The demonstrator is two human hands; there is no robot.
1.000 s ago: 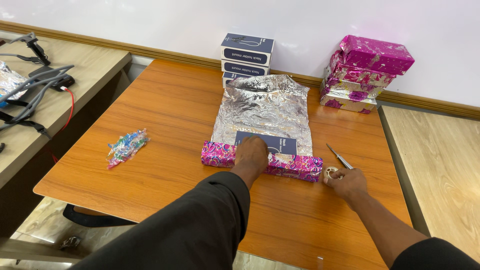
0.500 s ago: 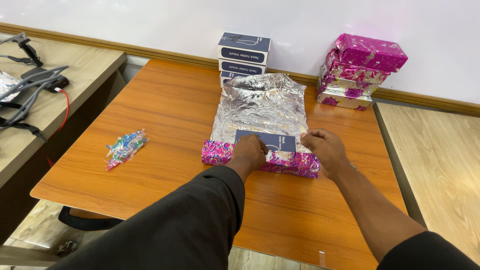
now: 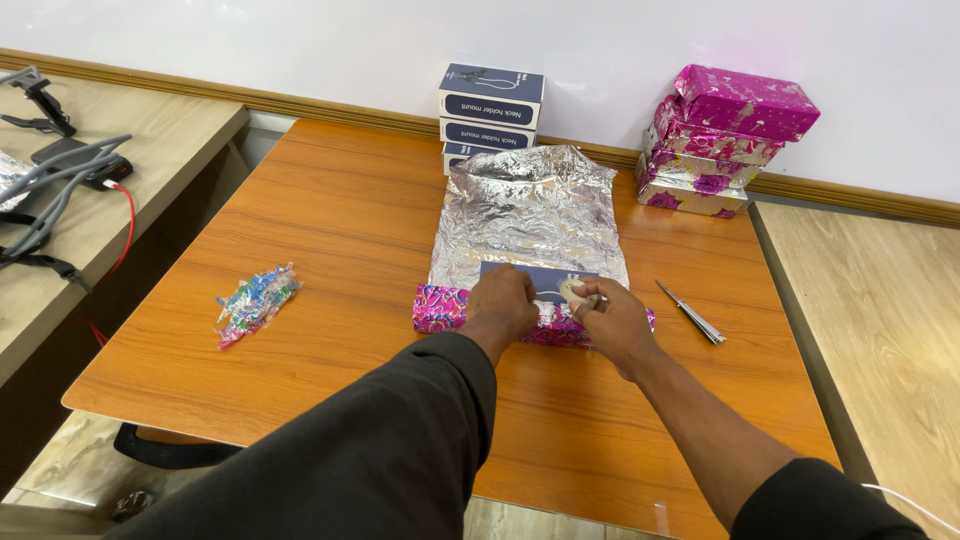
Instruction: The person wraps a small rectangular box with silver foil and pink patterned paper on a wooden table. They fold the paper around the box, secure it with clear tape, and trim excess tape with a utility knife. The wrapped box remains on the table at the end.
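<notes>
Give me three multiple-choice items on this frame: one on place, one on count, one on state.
1. Where do the scissors lie?
A. On the table, right of the hands
B. On the wrapped stack
C. Beside the coloured bits at left

2. How many pink wrapped boxes are stacked by the wall?
A. One
B. Three
C. Six

3. What state is the dark blue box on the silver sheet in?
A. Fully wrapped
B. Partly covered, pink paper folded over its near edge
C. Opened and emptied

Answers:
1. A, they rest on bare wood right of the right hand.
2. B, three wrapped layers show.
3. B, its blue top shows beyond the left hand.
</notes>
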